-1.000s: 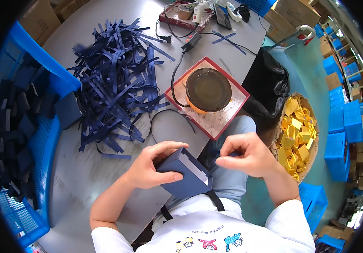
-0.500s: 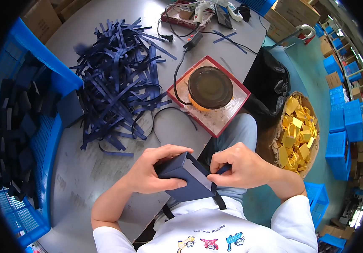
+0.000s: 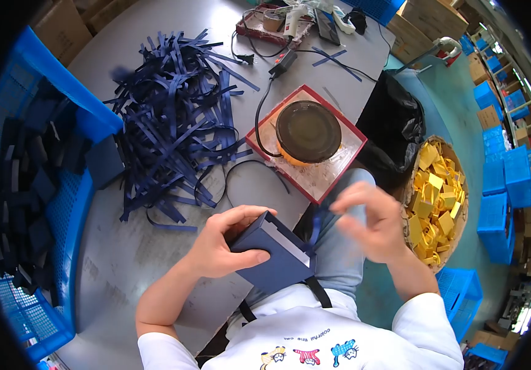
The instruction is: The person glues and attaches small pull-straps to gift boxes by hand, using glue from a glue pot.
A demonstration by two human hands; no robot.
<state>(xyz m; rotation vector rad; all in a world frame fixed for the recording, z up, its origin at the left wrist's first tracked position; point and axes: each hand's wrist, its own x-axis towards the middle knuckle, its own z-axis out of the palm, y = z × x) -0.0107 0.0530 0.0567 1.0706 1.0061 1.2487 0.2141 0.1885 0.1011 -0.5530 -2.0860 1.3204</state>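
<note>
My left hand [image 3: 225, 243] is closed around a dark blue box [image 3: 284, 262], thumb on its near face and fingers behind. The box is tilted, and its pale inner edge shows along the upper right side. A short dark blue ribbon [image 3: 316, 227] stands up from the box's right end, blurred. Just beyond that ribbon is my right hand [image 3: 373, 222], raised off the box and smeared by motion. Whether its fingers still touch the ribbon tip cannot be made out.
Loose dark blue ribbons [image 3: 176, 123] are heaped on the grey table [image 3: 108, 246]. A round heated-looking pot [image 3: 308, 132] sits on a red-edged tray [image 3: 339, 166]. At left a blue crate [image 3: 71, 234] holds dark boxes; at right a carton holds yellow pieces [image 3: 438, 191].
My right hand has moved up and right, away from the box edge where it pinched the ribbon. My left hand and the box have barely shifted.
</note>
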